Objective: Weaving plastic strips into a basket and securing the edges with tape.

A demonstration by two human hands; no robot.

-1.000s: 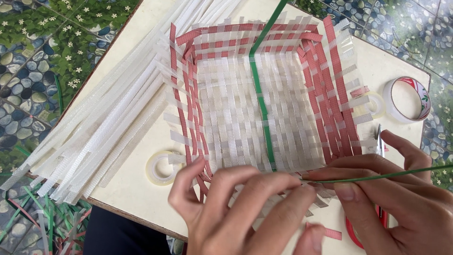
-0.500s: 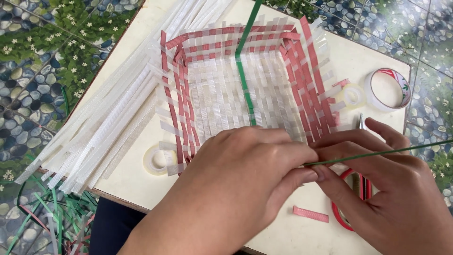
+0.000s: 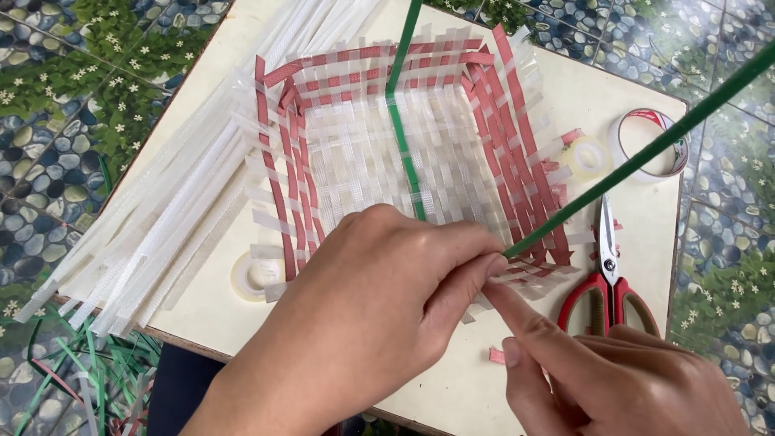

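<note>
Head view, looking down on a low cream table (image 3: 613,89): the left hand (image 3: 379,307) lies over the near edge of a woven basket (image 3: 404,153), its thumb and forefinger pressed together on the end of a green strip (image 3: 646,149) right at the basket's near right corner. The right hand (image 3: 622,379) comes in from the near right, forefinger stretched out so that its tip touches the same spot just beneath the left thumb; its other fingers are curled in and grip nothing that can be made out. From the pinch the green strip runs taut, up and away to the far right, out of view past the table's edge.

The basket is rectangular, with a floor of pale translucent bands and walls laced with dull red bands; a second green strip (image 3: 404,105) runs straight across its floor from the far side toward the left hand. Just right of the basket lie red-handled scissors (image 3: 605,282), blades pointing away. Farther off on the right sit a small clear tape roll (image 3: 588,157) and a larger tape roll (image 3: 650,141). Another clear tape roll (image 3: 257,274) sits at the basket's near left corner. A sheaf of loose white strips (image 3: 169,218) fans across the left side of the table. A small red offcut (image 3: 496,355) lies near the right forefinger.
</note>
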